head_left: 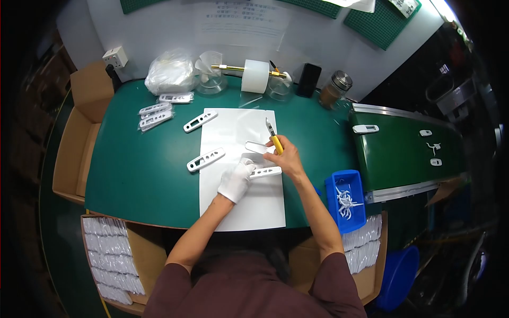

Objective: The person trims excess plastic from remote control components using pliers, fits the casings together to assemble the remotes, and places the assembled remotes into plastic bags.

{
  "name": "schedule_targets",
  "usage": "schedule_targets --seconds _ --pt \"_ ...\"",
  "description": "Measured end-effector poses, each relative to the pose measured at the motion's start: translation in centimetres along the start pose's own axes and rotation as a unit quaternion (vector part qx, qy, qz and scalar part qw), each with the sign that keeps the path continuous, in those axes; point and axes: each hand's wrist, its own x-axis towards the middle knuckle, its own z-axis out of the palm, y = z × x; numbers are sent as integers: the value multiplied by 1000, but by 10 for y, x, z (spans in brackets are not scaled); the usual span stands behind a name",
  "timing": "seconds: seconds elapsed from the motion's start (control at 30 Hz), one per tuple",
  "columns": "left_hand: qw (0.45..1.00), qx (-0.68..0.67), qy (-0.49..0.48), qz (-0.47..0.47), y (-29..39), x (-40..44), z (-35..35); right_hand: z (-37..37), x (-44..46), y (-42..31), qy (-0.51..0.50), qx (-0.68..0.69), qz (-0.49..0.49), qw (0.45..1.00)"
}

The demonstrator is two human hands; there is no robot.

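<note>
While your bare right hand (287, 158) holds a yellow cutter (277, 144) with its blade end toward the top of the frame, your white-gloved left hand (235, 180) sits just below the middle, fingers drawn narrow. Those gloved fingers overlap the left end of a white slotted casing (268, 172), which lies near the center of the frame, partly hidden by your glove; you cannot tell from this view whether they grip it or only rest against it. Just above the glove, beside your right fingertips, you have a white-rimmed piece (256, 147), and whether your fingers touch it is unclear.

Under both hands you have a white sheet (241, 217) on the green table (143, 175). Two more casings lie tilted at its left edge, an upper one (200, 121) and a lower one (206, 159). At the upper left you see wrapped pieces (156, 116) in a small stack, near a clear plastic bundle (170, 72). Along the top center stands a white roll (255, 76) on a rod, with a dark phone (309, 79) and a lidded jar (335, 89) to its right. Right of your right forearm, a blue bin (350, 228) holds thin white bits (347, 204), and beyond it a green conveyor (392, 153) carries a white device (366, 129) near its upper left corner.
</note>
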Motion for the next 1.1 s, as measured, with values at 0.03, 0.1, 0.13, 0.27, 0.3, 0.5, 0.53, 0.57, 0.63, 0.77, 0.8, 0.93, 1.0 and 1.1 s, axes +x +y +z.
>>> schedule_targets --seconds 0.03,0.1,0.13,0.27,0.3,0.5,0.53,0.57,0.63,0.77,0.8,0.93,1.0,1.1 --pt "999 9 -32 5 -3 1 1 -3 -2 1 2 1 0 1000" --pt "999 8 -31 22 -10 -1 4 -10 -6 5 18 10 0 1000" --pt "999 5 -28 36 -12 -2 5 -14 -9 7 21 12 0 1000" --pt "997 15 1 76 -9 -2 3 -27 -24 12 43 29 3 999" --pt "996 38 1 86 -8 -2 5 -29 -28 12 45 43 4 998" --pt "982 112 23 152 30 -33 -15 -43 -70 8 48 20 -17 998" --pt "980 130 18 149 36 -43 -16 -42 -79 7 49 21 -15 998" --pt "980 130 16 147 38 -52 -15 -41 -86 5 39 13 -11 999" --pt "977 154 14 150 42 -66 -12 -36 -97 3 30 6 -7 1000" --pt "984 140 -19 112 48 -83 -3 -20 -106 -2 -21 -63 -13 998" --pt "984 140 -20 112 50 -86 -1 -16 -106 1 -26 -66 -30 997" --pt "983 143 -35 109 53 -94 4 -5 -107 13 -33 -85 -63 994" --pt "985 130 -29 107 52 -95 5 -4 -108 11 -48 -99 -56 992" --pt "987 124 -34 91 51 -96 5 -1 -109 14 -51 -109 -56 991"
